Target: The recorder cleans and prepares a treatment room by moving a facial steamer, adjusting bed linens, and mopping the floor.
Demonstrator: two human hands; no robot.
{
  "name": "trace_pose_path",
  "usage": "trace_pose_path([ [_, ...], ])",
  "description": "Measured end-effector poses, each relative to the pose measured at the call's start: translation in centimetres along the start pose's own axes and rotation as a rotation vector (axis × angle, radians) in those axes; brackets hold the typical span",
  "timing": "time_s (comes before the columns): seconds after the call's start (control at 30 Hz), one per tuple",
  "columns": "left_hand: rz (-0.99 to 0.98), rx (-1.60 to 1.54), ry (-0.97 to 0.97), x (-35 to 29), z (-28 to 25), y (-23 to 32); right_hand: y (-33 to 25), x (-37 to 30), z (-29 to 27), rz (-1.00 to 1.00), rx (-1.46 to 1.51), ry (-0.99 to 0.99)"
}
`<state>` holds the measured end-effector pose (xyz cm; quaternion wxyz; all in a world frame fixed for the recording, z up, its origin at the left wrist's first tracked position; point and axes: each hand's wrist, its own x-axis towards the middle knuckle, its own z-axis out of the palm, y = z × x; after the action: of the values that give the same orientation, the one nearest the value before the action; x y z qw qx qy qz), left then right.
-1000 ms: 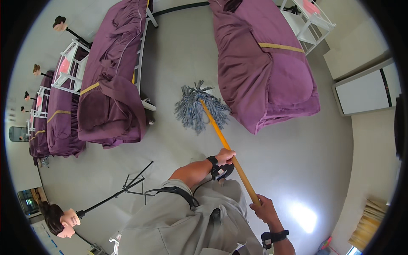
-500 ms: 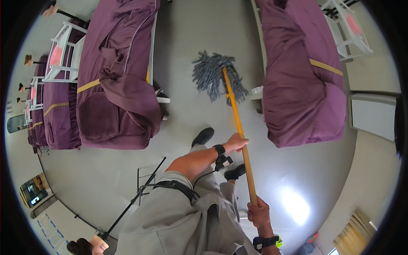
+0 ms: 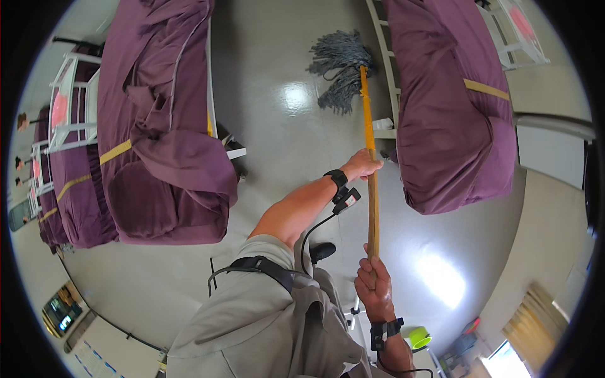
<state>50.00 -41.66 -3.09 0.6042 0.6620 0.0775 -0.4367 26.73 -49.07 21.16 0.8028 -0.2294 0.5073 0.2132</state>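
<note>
Looking through the head view, we find the mop (image 3: 369, 126) reaching out ahead of us, its grey strands (image 3: 341, 53) spread on the floor (image 3: 271, 113) between two purple-covered beds (image 3: 463, 151), nearer the right-hand one; our left hand (image 3: 361, 165) has its fingers curled round the shaft (image 3: 374, 208), close to where yellow gives way to bare wood, and our right hand (image 3: 374, 286) is wrapped round the shaft nearer to us; we judge the shaft stiff and fairly light, the strands soft and limp, likely heavier and slower to drag if wet, though we cannot tell whether they are; nothing about it looks fragile, but the smooth wood could turn under a loose grip; these two spaced places on the shaft seem the best hold, well away from the strands.
</note>
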Motion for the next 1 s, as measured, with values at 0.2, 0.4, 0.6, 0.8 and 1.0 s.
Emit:
trace_pose_path([
  [0.2, 0.066, 0.057, -0.084, -2.0, 2.9, 0.5, 2.4, -0.5, -3.2, 0.057, 0.233, -0.097],
  [0.4, -0.028, 0.132, -0.181, -7.6, 6.7, -1.5, 4.6, -6.0, -7.7, 0.076, 0.242, -0.057],
  [0.6, -0.146, 0.348, -0.137, -13.9, 11.1, -6.9, 7.0, -12.2, -14.3, 0.174, 0.087, -0.068],
  [0.8, -0.232, 0.392, -0.179, -19.8, 15.9, -11.5, 10.0, -19.6, -22.2, -0.165, -0.576, -0.184],
  [1.0, -0.478, 0.376, -0.27, -25.1, 22.7, -18.8, 16.2, -25.1, -31.2, -0.339, -0.598, -0.098],
])
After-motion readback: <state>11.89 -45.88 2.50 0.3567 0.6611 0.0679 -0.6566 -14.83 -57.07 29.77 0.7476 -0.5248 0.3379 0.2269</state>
